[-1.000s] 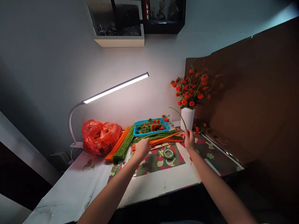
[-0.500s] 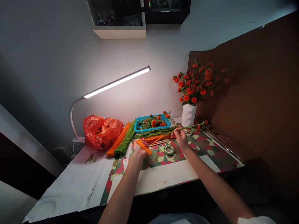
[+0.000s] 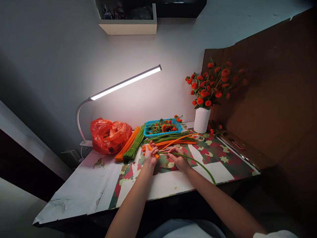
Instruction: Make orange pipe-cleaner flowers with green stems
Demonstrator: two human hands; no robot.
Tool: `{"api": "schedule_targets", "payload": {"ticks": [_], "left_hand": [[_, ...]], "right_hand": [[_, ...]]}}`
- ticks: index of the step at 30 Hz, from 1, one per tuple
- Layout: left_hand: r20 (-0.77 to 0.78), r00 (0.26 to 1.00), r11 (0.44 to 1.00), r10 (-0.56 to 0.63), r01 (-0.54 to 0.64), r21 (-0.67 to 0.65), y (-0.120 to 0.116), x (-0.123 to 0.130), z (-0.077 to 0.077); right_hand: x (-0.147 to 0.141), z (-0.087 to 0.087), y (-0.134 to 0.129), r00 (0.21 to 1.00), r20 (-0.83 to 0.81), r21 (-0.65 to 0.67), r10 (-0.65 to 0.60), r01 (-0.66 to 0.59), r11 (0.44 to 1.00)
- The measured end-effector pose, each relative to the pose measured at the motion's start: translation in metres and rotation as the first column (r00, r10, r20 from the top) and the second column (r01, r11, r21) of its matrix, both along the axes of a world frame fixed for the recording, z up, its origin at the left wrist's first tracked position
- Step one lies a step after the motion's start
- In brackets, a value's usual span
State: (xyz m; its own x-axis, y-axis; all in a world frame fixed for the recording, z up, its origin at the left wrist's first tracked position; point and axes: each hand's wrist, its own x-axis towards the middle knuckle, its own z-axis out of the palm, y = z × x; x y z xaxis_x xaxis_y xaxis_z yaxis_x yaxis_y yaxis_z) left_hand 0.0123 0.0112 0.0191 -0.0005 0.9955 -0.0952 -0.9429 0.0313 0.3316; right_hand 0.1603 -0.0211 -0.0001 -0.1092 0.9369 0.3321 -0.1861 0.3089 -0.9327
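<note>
— Fingers [image 3: 155, 149] first, on the left hand [image 3: 150, 158]: closed on what?

— Wrapped around a short orange roll [image 3: 157, 156]. Slanting across the hand, with one end showing past the fingers, toward the right hand [image 3: 180, 162].

— And on that side?

— Pinching a long green stem [image 3: 205, 168] between thumb and fingertips. From there, arching rightward and down, over toward the near edge of the counter [image 3: 74, 188], to a tip right by the forearm in view.

— Other end?

— Reaching left beyond the pinch, to just beside the orange roll. Touching or barely apart: cannot tell.

— Both hands close together?

— Near each other, not touching, over the camouflage-patterned part of the counter.

— Beyond the fingers?

— Loose orange stems [image 3: 184, 143] lying flat, then green ones, then a blue basket [image 3: 148, 135] of red-orange flowers. Off to the left, a green bundle [image 3: 135, 145] alongside an orange one, near a red plastic bag [image 3: 110, 134]. To the right, a ribbed white vase [image 3: 201, 120], upright, full of orange-red blooms.
</note>
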Motion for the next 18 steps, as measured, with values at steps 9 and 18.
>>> {"api": "schedule_targets", "payload": {"ticks": [9, 18], "left_hand": [[0.19, 0.981, 0.999, -0.03, 0.023, 0.039, 0.009, -0.008, -0.013], [0.207, 0.978, 0.995, 0.02, -0.039, 0.088, 0.012, -0.018, -0.017]], "right_hand": [[0.009, -0.006, -0.014, 0.981, 0.159, 0.222, -0.11, 0.074, 0.972], [0.015, -0.015, -0.006, 0.924, 0.231, 0.307, -0.304, 0.227, 0.924]]}}
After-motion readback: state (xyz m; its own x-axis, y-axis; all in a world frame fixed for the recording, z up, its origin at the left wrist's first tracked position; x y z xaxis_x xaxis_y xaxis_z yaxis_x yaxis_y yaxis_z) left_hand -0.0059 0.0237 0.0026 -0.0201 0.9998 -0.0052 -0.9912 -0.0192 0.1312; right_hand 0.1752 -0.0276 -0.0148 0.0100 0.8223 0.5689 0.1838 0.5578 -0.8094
